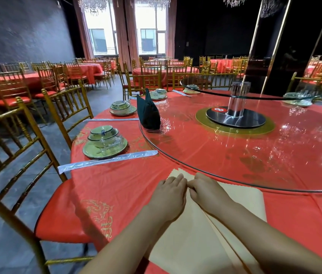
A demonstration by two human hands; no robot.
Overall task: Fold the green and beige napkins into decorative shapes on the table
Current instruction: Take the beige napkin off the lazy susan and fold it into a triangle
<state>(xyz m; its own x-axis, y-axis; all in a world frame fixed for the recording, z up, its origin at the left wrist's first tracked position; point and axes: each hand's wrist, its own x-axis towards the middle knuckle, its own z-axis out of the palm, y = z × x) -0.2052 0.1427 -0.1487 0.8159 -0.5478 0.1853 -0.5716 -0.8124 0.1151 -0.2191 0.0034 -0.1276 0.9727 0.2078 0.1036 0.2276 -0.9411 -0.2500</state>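
**Head view.** One beige napkin is laid flat at the near edge of the table. Its long axis is directed away from the person toward the glass turntable, and its far corner is seen just beyond the fingertips. The left hand and right hand are set touching on its far end, equally near, each with fingers curled and apparently pinching the cloth. One green napkin, already folded, is stood upright on the turntable rim, well apart and nearer the left hand. Five wrapped dish sets are counted.
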